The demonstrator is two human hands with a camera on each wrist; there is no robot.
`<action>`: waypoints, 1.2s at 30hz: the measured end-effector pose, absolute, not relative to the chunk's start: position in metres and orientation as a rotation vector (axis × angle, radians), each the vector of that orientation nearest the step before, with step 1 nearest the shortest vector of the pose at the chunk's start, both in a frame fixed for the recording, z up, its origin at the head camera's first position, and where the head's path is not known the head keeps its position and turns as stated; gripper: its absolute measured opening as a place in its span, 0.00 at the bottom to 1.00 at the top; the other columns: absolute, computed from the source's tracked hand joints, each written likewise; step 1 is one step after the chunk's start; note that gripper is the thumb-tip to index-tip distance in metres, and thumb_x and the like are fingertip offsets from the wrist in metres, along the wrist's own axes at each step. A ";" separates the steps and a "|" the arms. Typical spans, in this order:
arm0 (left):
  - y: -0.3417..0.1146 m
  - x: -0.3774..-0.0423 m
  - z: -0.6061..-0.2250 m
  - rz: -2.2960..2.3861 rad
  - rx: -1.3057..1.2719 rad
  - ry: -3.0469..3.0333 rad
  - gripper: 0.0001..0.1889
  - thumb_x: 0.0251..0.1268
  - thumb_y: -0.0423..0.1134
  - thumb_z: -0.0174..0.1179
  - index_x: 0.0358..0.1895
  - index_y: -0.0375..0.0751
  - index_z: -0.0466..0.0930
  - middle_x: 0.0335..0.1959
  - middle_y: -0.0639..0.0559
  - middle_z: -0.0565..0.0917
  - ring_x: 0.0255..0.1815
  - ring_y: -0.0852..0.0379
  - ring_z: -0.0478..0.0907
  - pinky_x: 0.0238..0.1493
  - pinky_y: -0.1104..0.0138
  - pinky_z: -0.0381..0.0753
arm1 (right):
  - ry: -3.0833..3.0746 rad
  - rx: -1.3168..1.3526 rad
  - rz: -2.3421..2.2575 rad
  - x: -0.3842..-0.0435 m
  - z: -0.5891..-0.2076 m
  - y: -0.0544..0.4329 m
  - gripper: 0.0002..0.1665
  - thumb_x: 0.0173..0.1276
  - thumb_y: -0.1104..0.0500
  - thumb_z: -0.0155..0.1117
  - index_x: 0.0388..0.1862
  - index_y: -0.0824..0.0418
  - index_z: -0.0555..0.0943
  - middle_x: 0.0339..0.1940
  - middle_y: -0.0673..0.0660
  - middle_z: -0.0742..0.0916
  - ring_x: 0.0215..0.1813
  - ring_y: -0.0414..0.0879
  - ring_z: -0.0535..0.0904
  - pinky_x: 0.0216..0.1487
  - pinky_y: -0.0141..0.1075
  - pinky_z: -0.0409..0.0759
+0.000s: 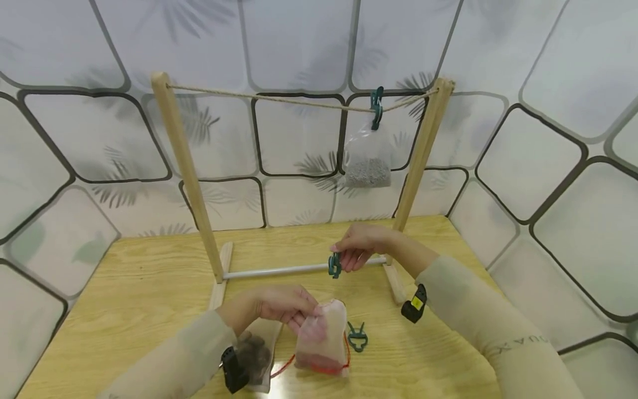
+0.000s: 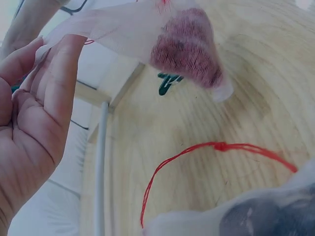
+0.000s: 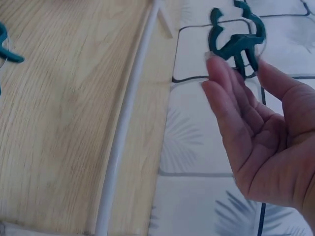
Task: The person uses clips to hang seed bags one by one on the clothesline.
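My left hand point(image 1: 289, 305) pinches the top of a white mesh bag point(image 1: 326, 327) with a red drawstring. Reddish contents fill the bag's lower end in the left wrist view, where the bag point(image 2: 184, 49) hangs over the table. Between thumb and fingers my right hand point(image 1: 366, 244) pinches a dark green clothespin point(image 1: 334, 265); in the right wrist view that clothespin point(image 3: 238, 37) has its jaws pointing away from the fingertips. A second green clothespin point(image 1: 358, 337) lies on the table right of the bag. Under my left forearm lies another mesh bag point(image 1: 256, 354) with dark round contents.
A wooden frame with a left post point(image 1: 186, 166) and a right post point(image 1: 421, 160) stands at the back. A rope point(image 1: 279, 100) spans the posts, and a green clothespin point(image 1: 376, 108) on it holds a clear bag of grey grains point(image 1: 369, 166). A white rod point(image 1: 279, 271) joins the feet.
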State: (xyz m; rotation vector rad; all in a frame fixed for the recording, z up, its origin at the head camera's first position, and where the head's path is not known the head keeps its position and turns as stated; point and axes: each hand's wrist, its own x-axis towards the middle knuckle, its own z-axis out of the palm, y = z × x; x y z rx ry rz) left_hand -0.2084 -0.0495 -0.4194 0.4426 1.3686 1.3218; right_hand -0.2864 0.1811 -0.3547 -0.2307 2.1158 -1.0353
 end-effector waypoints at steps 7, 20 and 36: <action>-0.061 -0.216 -0.411 1.372 0.452 1.389 0.16 0.72 0.35 0.46 0.49 0.25 0.77 0.32 0.52 0.86 0.34 0.62 0.84 0.37 0.69 0.82 | 2.128 -0.259 -1.167 -0.273 -0.328 0.167 0.20 0.68 0.51 0.59 0.29 0.69 0.82 0.20 0.56 0.86 0.23 0.44 0.84 0.35 0.42 0.84; -0.078 -0.236 -0.367 1.544 0.460 1.503 0.14 0.73 0.36 0.45 0.40 0.36 0.82 0.32 0.49 0.87 0.33 0.60 0.85 0.37 0.67 0.83 | 2.335 -0.441 -1.259 -0.260 -0.266 0.158 0.20 0.69 0.51 0.59 0.32 0.69 0.83 0.25 0.58 0.87 0.31 0.49 0.86 0.37 0.41 0.84; -0.088 -0.243 -0.291 1.513 0.840 2.239 0.15 0.71 0.41 0.51 0.40 0.31 0.82 0.29 0.52 0.86 0.35 0.59 0.82 0.42 0.61 0.81 | 2.974 -1.620 -1.206 -0.241 -0.207 0.155 0.10 0.65 0.59 0.64 0.30 0.66 0.83 0.24 0.55 0.86 0.27 0.41 0.81 0.29 0.28 0.75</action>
